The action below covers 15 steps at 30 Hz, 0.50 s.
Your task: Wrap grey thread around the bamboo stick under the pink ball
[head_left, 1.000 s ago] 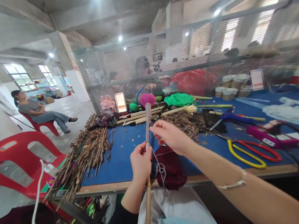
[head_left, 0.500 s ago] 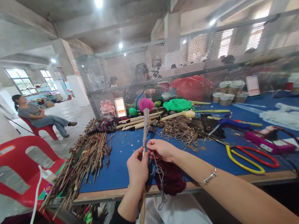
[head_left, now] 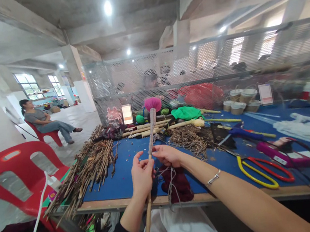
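Head view: left hand clasps stick, right hand pinches yarn, between twigs and scissors.

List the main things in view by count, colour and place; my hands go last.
Stick: one, tan, centre
Ball: one, pink, atop stick
Cloth: one, dark red, front centre
Yarn: uncounted strands, grey, over cloth
Twigs: many, brown, left
Scissors: one, red-yellow, right
Bundle: one, green, back
Containers: several, white and brown, back right
Chairs: two, red, left
Table: one, blue top, centre
Mesh screen: one, grey, behind table
Seated person: one, grey top, far left
Left hand: one, black-sleeved, around stick
Right hand: one, bare-armed, at stick
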Each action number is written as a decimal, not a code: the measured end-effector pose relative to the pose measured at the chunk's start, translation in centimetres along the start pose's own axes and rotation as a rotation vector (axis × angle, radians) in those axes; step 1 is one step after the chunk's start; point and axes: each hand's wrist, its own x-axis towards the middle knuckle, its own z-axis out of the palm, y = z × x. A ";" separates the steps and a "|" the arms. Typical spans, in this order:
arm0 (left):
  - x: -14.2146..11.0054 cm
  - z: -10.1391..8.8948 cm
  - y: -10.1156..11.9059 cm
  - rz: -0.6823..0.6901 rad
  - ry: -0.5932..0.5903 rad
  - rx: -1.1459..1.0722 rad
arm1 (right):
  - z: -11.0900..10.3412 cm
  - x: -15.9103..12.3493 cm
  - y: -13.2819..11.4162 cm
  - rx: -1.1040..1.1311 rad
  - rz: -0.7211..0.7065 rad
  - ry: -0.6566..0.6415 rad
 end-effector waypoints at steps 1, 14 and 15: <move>-0.1 0.1 0.0 -0.014 -0.027 -0.015 | -0.3 0.0 0.1 0.022 -0.007 -0.053; 0.5 0.3 -0.9 -0.127 -0.057 0.088 | -0.1 0.2 1.2 0.056 -0.129 0.148; 0.6 0.2 -0.9 -0.152 -0.079 0.073 | -0.3 0.1 1.1 0.073 -0.124 0.118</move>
